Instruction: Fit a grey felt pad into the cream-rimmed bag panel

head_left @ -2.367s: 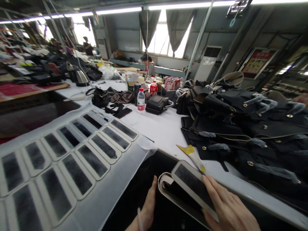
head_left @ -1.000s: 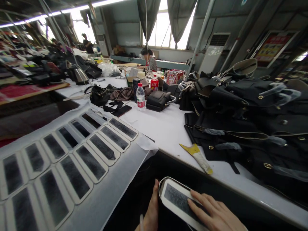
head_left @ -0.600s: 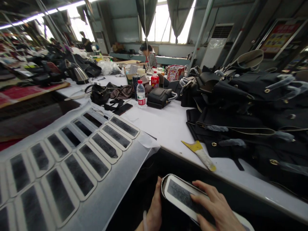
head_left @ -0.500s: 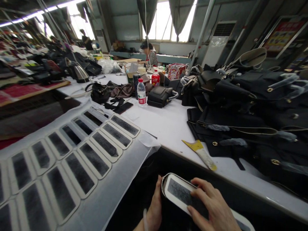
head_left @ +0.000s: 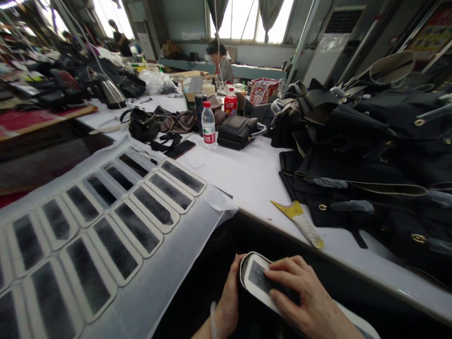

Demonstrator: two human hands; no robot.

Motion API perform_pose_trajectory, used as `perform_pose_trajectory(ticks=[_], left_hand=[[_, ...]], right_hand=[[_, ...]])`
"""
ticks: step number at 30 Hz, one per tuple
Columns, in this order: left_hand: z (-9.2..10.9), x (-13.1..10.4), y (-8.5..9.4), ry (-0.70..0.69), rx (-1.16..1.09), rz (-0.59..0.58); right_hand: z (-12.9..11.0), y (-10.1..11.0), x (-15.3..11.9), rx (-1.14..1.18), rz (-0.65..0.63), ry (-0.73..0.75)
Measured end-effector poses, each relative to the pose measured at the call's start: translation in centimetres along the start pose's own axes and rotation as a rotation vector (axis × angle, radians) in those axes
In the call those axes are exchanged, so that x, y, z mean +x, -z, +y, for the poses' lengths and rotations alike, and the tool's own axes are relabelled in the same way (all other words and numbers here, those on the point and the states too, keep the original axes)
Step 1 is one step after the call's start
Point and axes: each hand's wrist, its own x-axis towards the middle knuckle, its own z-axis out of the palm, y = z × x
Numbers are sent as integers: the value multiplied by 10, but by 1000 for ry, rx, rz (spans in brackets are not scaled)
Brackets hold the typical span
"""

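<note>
R fingers (head_left: 282, 278) spread on panel (head_left: 257, 277), now flat (prev. tilted), L fingers (head_left: 232, 277) mostly hidden

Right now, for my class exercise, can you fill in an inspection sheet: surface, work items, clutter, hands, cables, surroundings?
Surface: white table; pale sheet at left, bearing rows of pale-bordered dark panels.
Work items: one similar panel lies along a black piece with a pale rim; its far end is partly hidden.
Clutter: red-capped bottle, yellow-tipped tool, heaped black bags.
Hands: left hand at the black piece's near-left end; right hand on the panel.
Cables: thin white cord hanging beyond the table; can't tell if electrical.
Surroundings: seated co-worker, window, metal kettle.
</note>
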Motion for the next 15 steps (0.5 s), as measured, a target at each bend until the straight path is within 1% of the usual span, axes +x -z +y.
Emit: perform_pose_trajectory(ticks=[2,4,5,8,10,12,15], left_hand=[[0,0,3,-8,29,-6],[1,0,4,-28,71,-19],[1,0,4,-38,92,-24],[5,1,2,-52,131,-29],[7,1,2,-60,157,-27],[9,0,2,-73,195,-35],[10,-2,4,-85,226,-65]], right_hand=[[-6,2,2,5,-32,19],[-11,1,4,-38,-26,40],[-12,-1,5,-71,4,53],[-8,-12,7,-220,207,115],[-2,-20,7,-316,304,152],[1,-25,8,-325,298,126],[-1,-26,10,-202,212,42]])
